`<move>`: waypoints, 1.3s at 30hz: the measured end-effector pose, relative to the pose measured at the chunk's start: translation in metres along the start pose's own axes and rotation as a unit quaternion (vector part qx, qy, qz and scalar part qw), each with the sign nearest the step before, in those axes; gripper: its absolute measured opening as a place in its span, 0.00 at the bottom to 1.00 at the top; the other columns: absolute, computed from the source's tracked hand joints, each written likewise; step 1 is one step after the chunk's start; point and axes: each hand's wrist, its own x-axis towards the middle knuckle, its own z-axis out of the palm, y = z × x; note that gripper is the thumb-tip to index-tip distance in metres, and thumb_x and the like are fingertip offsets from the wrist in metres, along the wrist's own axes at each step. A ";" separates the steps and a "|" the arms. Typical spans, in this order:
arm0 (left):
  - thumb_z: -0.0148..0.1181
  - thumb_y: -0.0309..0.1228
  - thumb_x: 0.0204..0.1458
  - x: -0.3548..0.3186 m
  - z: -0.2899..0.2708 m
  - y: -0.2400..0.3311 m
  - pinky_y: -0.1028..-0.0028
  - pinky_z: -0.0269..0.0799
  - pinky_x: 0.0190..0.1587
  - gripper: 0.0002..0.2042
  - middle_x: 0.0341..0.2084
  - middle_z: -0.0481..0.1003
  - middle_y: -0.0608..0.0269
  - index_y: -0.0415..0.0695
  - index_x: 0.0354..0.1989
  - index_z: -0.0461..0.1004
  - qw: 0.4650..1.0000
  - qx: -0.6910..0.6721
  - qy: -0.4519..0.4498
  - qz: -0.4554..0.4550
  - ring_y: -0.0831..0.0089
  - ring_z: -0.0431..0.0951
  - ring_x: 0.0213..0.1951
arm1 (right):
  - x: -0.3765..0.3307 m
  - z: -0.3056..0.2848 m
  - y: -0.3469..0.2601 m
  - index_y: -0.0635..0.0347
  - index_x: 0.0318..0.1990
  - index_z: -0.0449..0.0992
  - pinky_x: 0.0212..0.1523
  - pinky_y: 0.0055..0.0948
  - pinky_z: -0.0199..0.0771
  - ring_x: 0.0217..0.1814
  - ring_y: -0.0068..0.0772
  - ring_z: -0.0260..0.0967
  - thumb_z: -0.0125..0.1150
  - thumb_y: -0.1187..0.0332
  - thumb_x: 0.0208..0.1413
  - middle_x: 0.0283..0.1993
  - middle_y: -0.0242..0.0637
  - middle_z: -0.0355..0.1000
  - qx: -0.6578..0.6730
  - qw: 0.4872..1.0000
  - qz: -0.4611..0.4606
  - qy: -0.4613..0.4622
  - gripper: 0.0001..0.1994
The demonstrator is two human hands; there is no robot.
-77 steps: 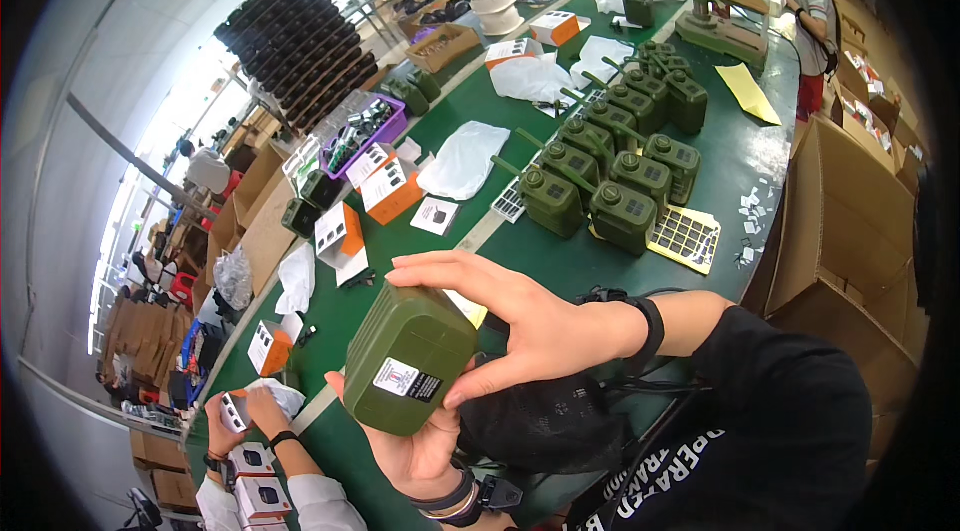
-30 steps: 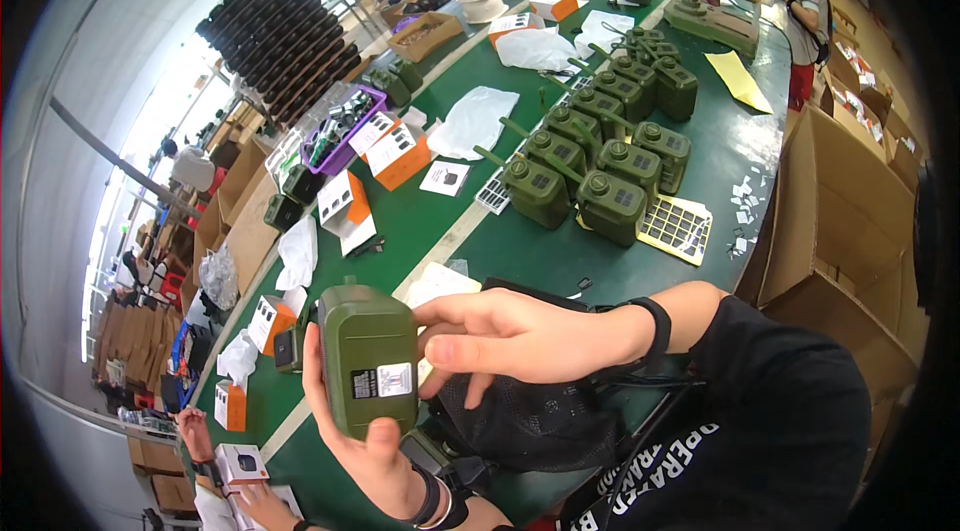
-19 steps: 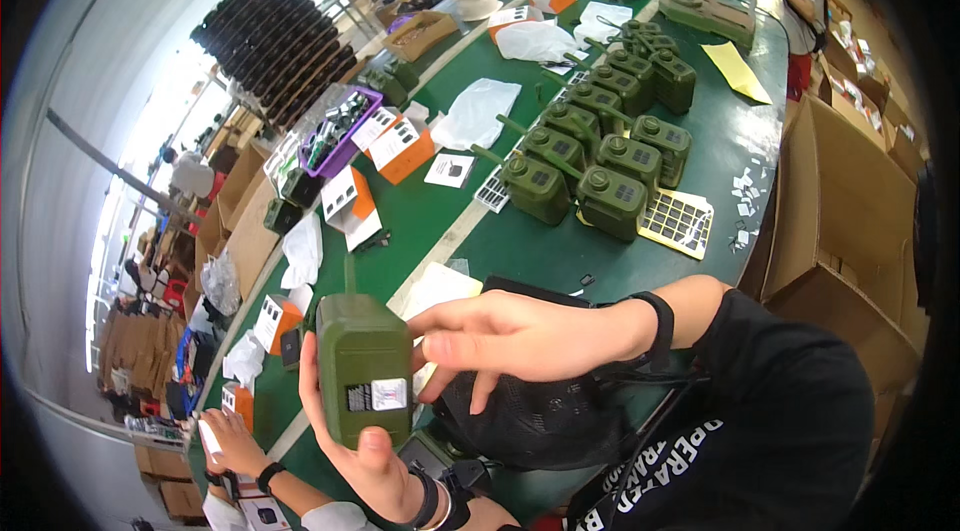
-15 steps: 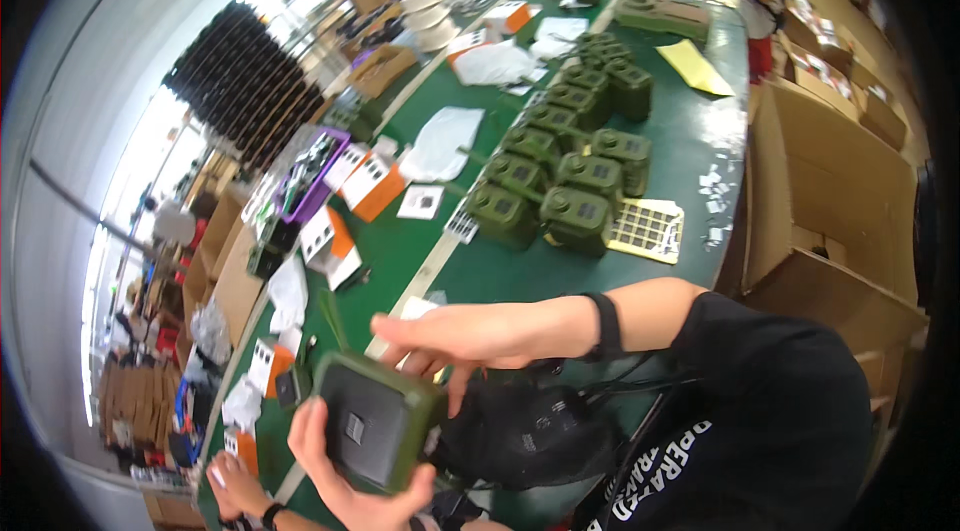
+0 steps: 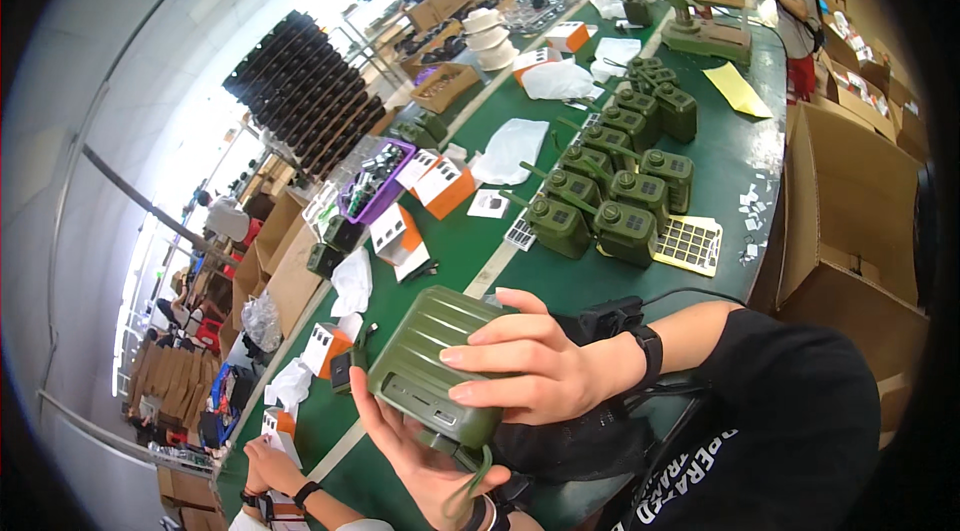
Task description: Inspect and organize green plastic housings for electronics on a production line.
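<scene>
I hold a green portable speaker (image 5: 440, 331) in front of me, above the bench. Its ribbed side faces up, and a panel with ports and a slot shows on the side nearest me. My left hand (image 5: 425, 471) cups it from below, with the thumb by a green strap loop at its lower end. Over the top and right side, my right hand (image 5: 545, 361) rests with its fingers bent across the ribs. A black mesh bag (image 5: 560, 451) lies beneath my right forearm. Several similar green units (image 5: 560, 224) stand in rows farther up the bench.
A yellow sticker sheet (image 5: 690, 244) lies beside the green units. Orange-and-white boxes (image 5: 445, 186), white pouches (image 5: 512, 151) and a purple basket (image 5: 378, 193) line the left side. Another person's hands (image 5: 275, 471) are at lower left. A large open carton (image 5: 850, 201) stands at right.
The speaker has been turned over: its black grille showed before, and now its ribbed side and port panel do. My right hand has come down onto it. The view has shifted.
</scene>
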 end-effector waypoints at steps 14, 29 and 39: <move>0.76 0.33 0.24 -0.008 0.012 -0.001 0.65 0.56 0.59 0.60 0.59 0.53 0.49 0.42 0.66 0.35 0.984 0.159 0.038 0.074 0.59 0.59 0.58 | -0.011 0.003 -0.005 0.57 0.51 0.65 0.61 0.49 0.50 0.51 0.38 0.62 0.67 0.69 0.37 0.56 0.41 0.62 0.050 0.998 0.031 0.014 0.29; 0.66 0.26 0.41 -0.031 -0.061 0.063 0.65 0.61 0.53 0.36 0.50 0.63 0.47 0.38 0.60 0.55 0.860 0.480 -0.171 -0.030 0.55 0.66 0.50 | -0.082 0.104 0.183 0.70 0.35 0.70 0.44 0.36 0.71 0.40 0.51 0.71 0.72 0.56 0.26 0.36 0.53 0.72 -0.137 0.815 0.531 -0.187 0.30; 0.69 0.25 0.34 -0.049 -0.098 0.079 0.65 0.61 0.53 0.41 0.54 0.62 0.47 0.34 0.60 0.54 0.887 0.427 -0.169 -0.040 0.56 0.66 0.53 | -0.111 0.164 0.214 0.68 0.61 0.50 0.60 0.43 0.52 0.60 0.53 0.52 0.70 0.58 0.38 0.59 0.51 0.54 -0.473 0.834 0.197 -0.204 0.45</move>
